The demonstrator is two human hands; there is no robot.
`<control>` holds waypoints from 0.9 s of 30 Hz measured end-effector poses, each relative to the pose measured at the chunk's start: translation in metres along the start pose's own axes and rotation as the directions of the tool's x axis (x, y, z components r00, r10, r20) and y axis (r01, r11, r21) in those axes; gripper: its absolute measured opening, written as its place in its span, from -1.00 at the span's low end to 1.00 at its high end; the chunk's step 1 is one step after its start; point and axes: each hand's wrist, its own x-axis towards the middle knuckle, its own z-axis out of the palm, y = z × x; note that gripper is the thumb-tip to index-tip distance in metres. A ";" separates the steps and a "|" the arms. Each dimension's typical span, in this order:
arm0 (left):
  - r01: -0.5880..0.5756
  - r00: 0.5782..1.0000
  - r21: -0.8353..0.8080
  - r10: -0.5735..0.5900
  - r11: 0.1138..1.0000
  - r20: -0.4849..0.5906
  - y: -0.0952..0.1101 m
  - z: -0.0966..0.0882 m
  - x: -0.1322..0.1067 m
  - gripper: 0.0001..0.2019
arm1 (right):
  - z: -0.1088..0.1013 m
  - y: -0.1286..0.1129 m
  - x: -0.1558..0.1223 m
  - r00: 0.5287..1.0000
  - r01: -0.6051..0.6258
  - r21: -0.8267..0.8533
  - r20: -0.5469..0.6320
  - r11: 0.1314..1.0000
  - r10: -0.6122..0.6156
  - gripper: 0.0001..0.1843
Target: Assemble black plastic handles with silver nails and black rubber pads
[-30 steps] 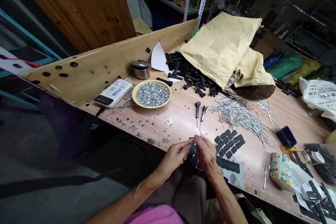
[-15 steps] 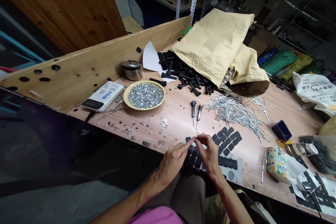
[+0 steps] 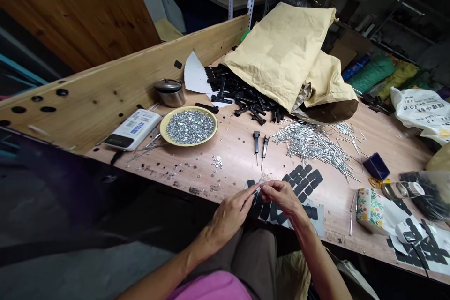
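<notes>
At the L end of the grey sheet, L hand & R hand meet, fingertips together (can't tell what, if anything, they grip), black pads on the sheet, two black-handled pins beyond it, long axes running twd the fingertips, neither hand clearly nearer.

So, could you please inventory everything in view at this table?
table: one, pinkish, centre
bowl: one, yellow, left
metal pieces: many, silver, in bowl
device: one, white, left
pot: one, silver, behind bowl
paper: several, white, scattered
sacking: count unclear, tan, back
loose parts: many, black, by sacking
shafted parts: two, black, centre
rods: many, silver, centre right
pads: many, black, front centre
bin: one, dark blue, right
jar: one, clear, right
floral box: one, multicoloured, right
printed bag: one, white, far right
left hand: one, bare, centre
right hand: one, bare, beside left
</notes>
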 end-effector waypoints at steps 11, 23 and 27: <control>0.232 0.941 -0.186 -0.172 0.955 0.292 -0.004 -0.005 0.011 -0.63 | 0.002 0.003 -0.011 0.909 0.384 -0.311 -0.038 0.870 -0.415 -0.82; 0.240 0.905 -0.170 -0.157 0.956 0.394 0.000 -0.005 0.010 -0.62 | -0.006 -0.007 -0.025 0.911 0.400 -0.455 0.100 0.796 -0.401 -0.73; 0.221 0.918 -0.160 -0.150 0.962 0.367 0.008 -0.004 0.014 -0.61 | -0.016 -0.016 -0.026 0.876 0.453 -0.538 0.121 0.711 -0.467 -0.77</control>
